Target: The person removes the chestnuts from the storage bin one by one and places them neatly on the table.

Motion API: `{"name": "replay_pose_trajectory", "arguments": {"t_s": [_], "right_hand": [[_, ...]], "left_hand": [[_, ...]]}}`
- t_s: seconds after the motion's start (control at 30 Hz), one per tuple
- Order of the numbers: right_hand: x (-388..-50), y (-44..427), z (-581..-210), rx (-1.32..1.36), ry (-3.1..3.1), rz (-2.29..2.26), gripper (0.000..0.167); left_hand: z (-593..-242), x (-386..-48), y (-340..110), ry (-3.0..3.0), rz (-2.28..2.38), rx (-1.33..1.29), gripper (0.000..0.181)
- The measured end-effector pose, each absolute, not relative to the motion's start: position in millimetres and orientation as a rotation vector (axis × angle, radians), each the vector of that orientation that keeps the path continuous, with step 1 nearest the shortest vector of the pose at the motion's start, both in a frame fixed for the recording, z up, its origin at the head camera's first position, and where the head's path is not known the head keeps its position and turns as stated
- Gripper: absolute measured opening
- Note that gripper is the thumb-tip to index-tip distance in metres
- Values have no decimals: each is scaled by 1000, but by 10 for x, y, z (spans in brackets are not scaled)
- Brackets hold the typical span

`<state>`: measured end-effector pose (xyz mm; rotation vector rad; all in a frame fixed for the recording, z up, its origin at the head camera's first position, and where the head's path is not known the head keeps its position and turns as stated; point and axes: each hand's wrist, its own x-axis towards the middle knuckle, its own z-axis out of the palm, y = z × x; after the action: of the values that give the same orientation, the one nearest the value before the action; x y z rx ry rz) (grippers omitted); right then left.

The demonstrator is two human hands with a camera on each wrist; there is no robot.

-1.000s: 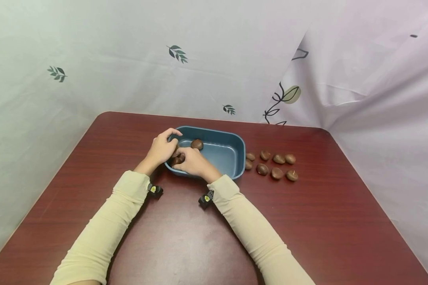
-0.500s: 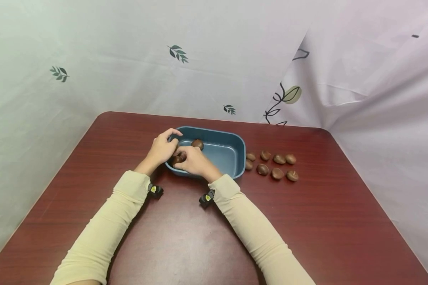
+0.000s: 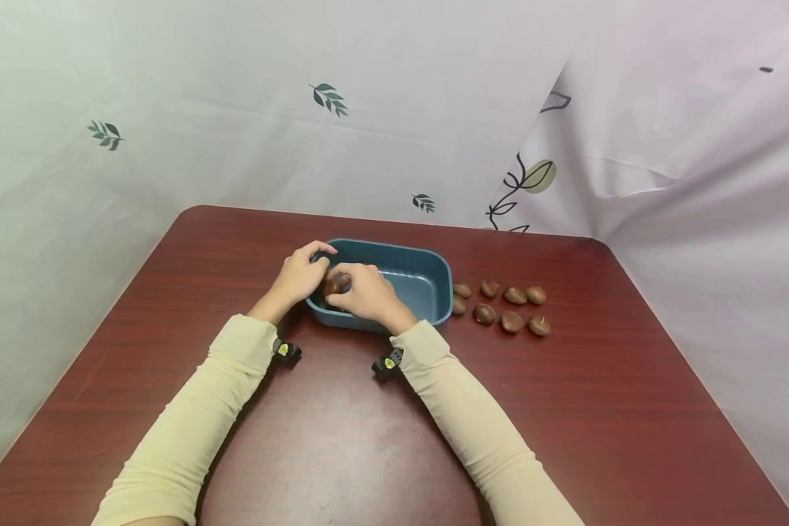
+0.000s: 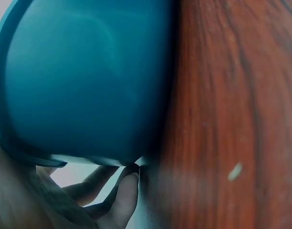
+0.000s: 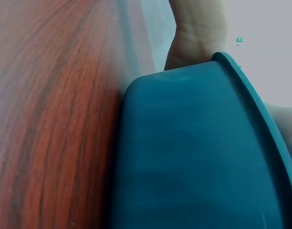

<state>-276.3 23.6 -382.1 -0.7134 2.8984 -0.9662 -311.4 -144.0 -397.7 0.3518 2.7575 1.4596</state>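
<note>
A blue rectangular plastic box [image 3: 394,254] stands on the table. My left hand [image 3: 299,276] grips its left end, thumb at the rim and fingers outside; the left wrist view shows these fingers [image 4: 124,200] bent beside the box's wall [image 4: 84,86]. Inside the left part of the box, my right hand [image 3: 371,296] pinches a brown chestnut [image 3: 334,285] between thumb and fingers. Whether other chestnuts lie under that hand is hidden. In the right wrist view the box's outer wall [image 5: 198,143] blocks the right fingertips.
Several chestnuts [image 3: 511,321] lie in two rough rows on the table [image 3: 618,380], just right of the box. A pale patterned cloth [image 3: 381,139] hangs behind the table. Each wrist carries a small black camera [image 3: 288,353].
My right hand has risen slightly and moved right with the chestnut. It now covers the chestnut seen earlier near the box's back wall. The box's far rim sits slightly lower. My left hand stays nearly still.
</note>
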Motion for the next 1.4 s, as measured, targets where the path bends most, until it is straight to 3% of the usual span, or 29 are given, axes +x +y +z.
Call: {"name": "replay_pose_trajectory", "arguments": {"t_s": [0.6,0.93,1.4], "right_hand": [[-2544,716,-3635,-764,2958,-991,35],[-2307,1229,-3444,-765,3059,-1077,29],[-1938,2006,-3447,-547,3044,-1162,31]], "left_hand": [[-4012,-3114,-1458,2761,1404,318,35],[-3987,-3125,-1468,2761,1407,328,37],[-3988,-3107,-1448,2761,1399,327,38]]}}
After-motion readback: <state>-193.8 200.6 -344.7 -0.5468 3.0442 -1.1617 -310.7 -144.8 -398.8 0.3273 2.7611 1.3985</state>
